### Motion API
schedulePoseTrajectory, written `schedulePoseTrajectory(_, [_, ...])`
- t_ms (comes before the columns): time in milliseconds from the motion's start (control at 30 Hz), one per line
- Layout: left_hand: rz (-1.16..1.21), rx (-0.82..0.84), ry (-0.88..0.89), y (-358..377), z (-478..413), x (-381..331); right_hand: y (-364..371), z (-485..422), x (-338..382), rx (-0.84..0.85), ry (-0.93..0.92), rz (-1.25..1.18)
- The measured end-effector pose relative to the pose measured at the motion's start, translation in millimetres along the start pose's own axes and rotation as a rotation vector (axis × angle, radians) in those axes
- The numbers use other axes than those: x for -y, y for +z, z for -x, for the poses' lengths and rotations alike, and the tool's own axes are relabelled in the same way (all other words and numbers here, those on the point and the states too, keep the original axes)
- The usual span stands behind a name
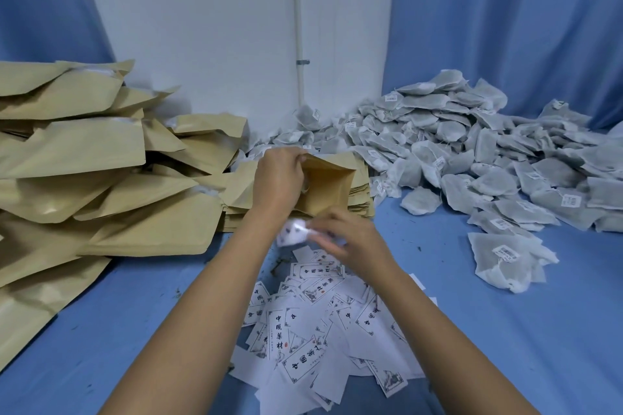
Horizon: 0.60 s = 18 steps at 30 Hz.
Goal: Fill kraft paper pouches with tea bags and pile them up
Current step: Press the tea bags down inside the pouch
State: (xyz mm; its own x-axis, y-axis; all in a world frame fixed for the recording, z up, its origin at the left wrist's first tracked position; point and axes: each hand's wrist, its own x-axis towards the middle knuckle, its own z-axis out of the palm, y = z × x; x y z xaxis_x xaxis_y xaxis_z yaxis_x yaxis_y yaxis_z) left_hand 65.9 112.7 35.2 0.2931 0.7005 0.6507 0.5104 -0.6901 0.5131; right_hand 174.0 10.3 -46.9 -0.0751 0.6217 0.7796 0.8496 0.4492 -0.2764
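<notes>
My left hand (279, 178) grips the top edge of an upright kraft paper pouch (323, 187), holding it above a flat stack of empty pouches (362, 202). Just below the pouch, my right hand (350, 239) pinches a white printed paper card (292, 232), which is blurred. A big heap of grey-green tea bags (472, 152) lies to the right, some with small white tags. One tea bag (505, 261) lies apart at the front right. A tall pile of filled kraft pouches (84, 172) fills the left side.
Several white printed cards (323, 330) lie scattered on the blue cloth (505, 347) between my forearms. A white wall with a pipe (298, 27) stands behind, with blue curtains at both sides. Small tea crumbs dot the cloth.
</notes>
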Motion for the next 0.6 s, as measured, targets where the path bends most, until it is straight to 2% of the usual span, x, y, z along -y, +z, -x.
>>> schedulePoseTrajectory(67, [0.005,-0.005,-0.001,0.3,0.5,-0.2,-6.0,-8.4,2.3,-0.25,0.07,-0.009])
schedulePoseTrajectory(100, [0.003,-0.006,-0.002,0.3,0.9,-0.7,-7.5,-15.1,1.3,-0.287,0.167,-0.01])
schedulePoseTrajectory(133, [0.002,-0.005,-0.008,-0.1,1.3,-1.0,-7.1,-22.8,-2.2,-0.255,0.284,-0.008])
schedulePoseTrajectory(200, [0.018,0.014,-0.02,-1.1,3.1,-2.9,4.5,-39.9,-8.8,-0.028,0.486,0.078])
schedulePoseTrajectory(267, [0.063,0.075,-0.009,0.1,8.0,-10.1,21.4,-55.1,-11.1,0.2,0.526,0.139])
schedulePoseTrajectory(300, [0.095,0.114,-0.001,2.5,11.9,-15.7,27.4,-61.6,-9.4,0.265,0.557,0.088])
schedulePoseTrajectory(367, [0.158,0.152,0.005,6.3,20.9,-25.3,35.8,-68.8,-5.7,0.285,0.647,-0.134])
schedulePoseTrajectory(433, [0.178,0.122,-0.004,4.6,25.3,-23.6,42.8,-75.8,-14.4,0.372,0.615,-0.08])
schedulePoseTrajectory(500, [0.136,0.09,-0.024,-1.1,22.6,-10.5,41.9,-80.6,-17.3,0.575,0.561,0.132])
schedulePoseTrajectory(567, [0.067,0.07,-0.045,-5.0,16.6,2.2,35.3,-77.8,-19.1,0.548,0.398,0.3])
schedulePoseTrajectory(600, [0.025,0.067,-0.051,-4.7,13.7,4.6,31.9,-72.0,-17.4,0.453,0.337,0.242])
